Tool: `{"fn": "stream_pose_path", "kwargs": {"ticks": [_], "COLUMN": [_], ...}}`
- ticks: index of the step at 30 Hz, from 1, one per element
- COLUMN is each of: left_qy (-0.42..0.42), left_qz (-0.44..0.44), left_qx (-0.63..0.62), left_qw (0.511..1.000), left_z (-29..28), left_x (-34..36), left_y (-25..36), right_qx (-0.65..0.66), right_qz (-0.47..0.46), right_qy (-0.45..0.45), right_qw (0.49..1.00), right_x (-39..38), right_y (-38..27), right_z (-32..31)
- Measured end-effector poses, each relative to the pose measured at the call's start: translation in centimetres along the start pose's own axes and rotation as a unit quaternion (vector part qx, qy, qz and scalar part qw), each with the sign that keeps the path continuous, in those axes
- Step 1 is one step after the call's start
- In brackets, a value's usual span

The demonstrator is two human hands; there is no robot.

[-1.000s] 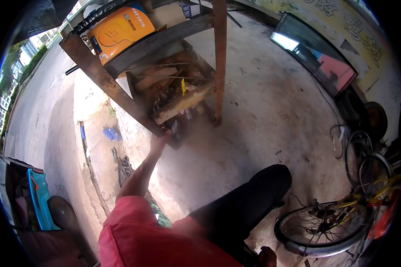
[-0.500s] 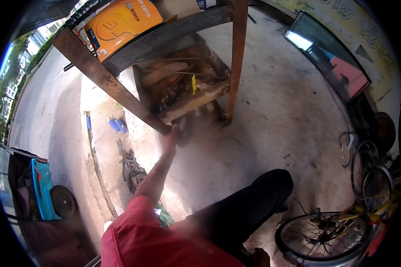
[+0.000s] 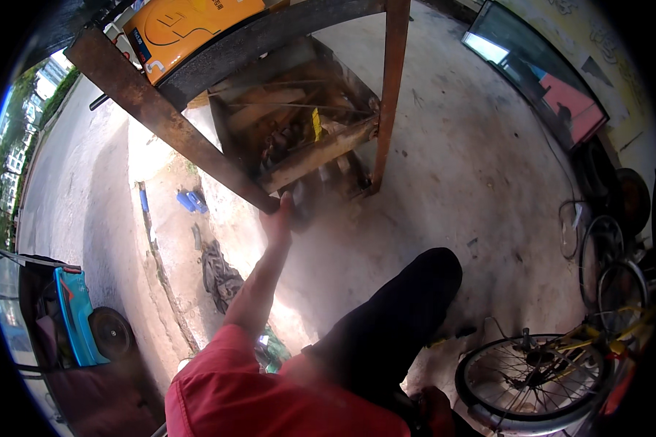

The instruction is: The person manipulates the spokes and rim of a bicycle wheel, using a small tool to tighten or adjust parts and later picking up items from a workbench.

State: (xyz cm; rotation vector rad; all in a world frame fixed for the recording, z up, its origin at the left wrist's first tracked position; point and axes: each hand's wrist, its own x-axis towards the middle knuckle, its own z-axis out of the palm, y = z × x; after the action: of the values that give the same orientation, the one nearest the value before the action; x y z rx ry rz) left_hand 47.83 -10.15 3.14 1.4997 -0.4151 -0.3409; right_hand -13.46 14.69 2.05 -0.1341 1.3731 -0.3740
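Floor [image 3: 481, 197] spread beneath a rusty stand [image 3: 321, 154], ahead of the person; a bicycle [image 3: 538, 358] was at lower right. An orange box [image 3: 193, 28] sat atop the stand, wood scraps [image 3: 266, 113] low inside. The left hand [image 3: 278, 220] touched the base of the stand's left leg [image 3: 171, 124], fingers mostly hidden, so grip could not be told; the right hand [image 3: 434, 411] was at the bottom edge, fingers too dark to read.

The left arm [image 3: 254, 291] reaches out ahead, almost straight; the left hand [image 3: 279, 218] points away, partly hidden; the right hand [image 3: 434, 410] is low down, dark and hard to see.
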Motion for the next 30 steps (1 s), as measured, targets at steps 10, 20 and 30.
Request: {"fn": "stream_pose_path", "kwargs": {"ticks": [10,20,30], "left_qy": [-0.045,-0.179,-0.348], "left_qz": [-0.029,-0.002,-0.103], "left_qx": [-0.016,0.223,0.204], "left_qw": [0.998,0.958,0.909], "left_z": [-1.1,-4.7,1.5], "left_x": [0.3,-1.6,-8.9], "left_y": [-0.9,-3.9,-12.7], "right_qx": [-0.103,-0.591,0.108], "right_qz": [-0.059,-0.375,0.026], "right_qy": [-0.006,0.066,0.071], "right_qw": [0.993,0.711,0.991], "right_x": [0.1,-3.5,0.2], "right_y": [-0.8,-3.0,2.8], "right_z": [-0.8,1.9,-3.9]}}
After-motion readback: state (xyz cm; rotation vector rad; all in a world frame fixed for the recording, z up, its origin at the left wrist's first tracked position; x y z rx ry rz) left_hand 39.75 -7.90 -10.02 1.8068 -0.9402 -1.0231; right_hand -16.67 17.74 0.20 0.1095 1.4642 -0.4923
